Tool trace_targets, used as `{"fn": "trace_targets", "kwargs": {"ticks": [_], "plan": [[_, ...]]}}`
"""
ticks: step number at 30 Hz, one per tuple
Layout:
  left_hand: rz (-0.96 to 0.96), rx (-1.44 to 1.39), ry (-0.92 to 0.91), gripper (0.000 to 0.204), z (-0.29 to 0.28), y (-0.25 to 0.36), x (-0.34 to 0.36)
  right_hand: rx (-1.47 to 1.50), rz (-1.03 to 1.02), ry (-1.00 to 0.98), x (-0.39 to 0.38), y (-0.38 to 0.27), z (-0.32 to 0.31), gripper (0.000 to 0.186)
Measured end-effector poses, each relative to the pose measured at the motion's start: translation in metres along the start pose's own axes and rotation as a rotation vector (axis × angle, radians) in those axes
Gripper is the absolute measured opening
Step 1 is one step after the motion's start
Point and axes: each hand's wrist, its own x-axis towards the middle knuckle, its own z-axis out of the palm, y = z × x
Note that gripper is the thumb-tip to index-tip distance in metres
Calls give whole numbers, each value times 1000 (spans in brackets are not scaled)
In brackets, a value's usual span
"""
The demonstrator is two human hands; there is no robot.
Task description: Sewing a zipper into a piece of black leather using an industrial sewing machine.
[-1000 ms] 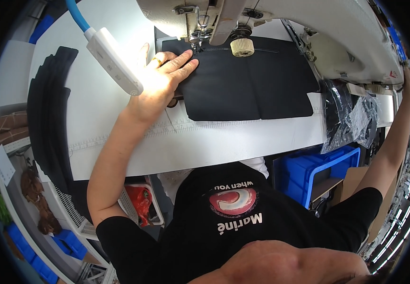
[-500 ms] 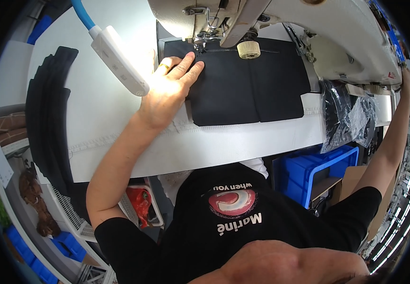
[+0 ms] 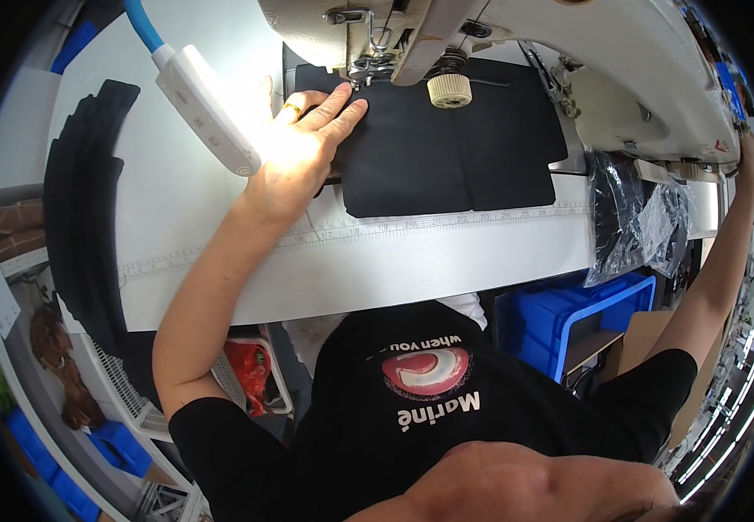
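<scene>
My left hand (image 3: 300,152), with a ring on one finger, rests with fingers stretched out on the left part of a black fabric panel (image 3: 420,165). Its fingertips are close beside the presser foot (image 3: 357,84) of a sewing machine (image 3: 603,52). The panel lies flat under the machine head, with a notch at its right side and a crease or seam down the middle. A zipper-like strip runs along its upper part. My right hand (image 3: 749,150) reaches to the far right end of the machine; its fingers are too small and hidden to make out.
A white lamp (image 3: 207,109) on a blue flexible neck hangs just left of my left hand. Stacked black fabric strips (image 3: 86,209) drape over the table's left side. A ruler strip (image 3: 412,224) crosses the table. Clear plastic bags (image 3: 629,217) and a blue crate (image 3: 533,326) are at right.
The black panel has slid a little away from me under the machine head, uncovering more of the ruler strip. My left hand has moved along with it. My right hand stays at the machine's end.
</scene>
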Motion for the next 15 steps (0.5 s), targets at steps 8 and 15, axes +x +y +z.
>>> {"fn": "trace_targets", "kwargs": {"ticks": [8,15], "plan": [[-9,-6,-3,66,-1,0,0,-41,-31,-44,-77,15,24,50],[16,-48,35,49,2,0,0,227,18,197,-102,32,15,62]]}}
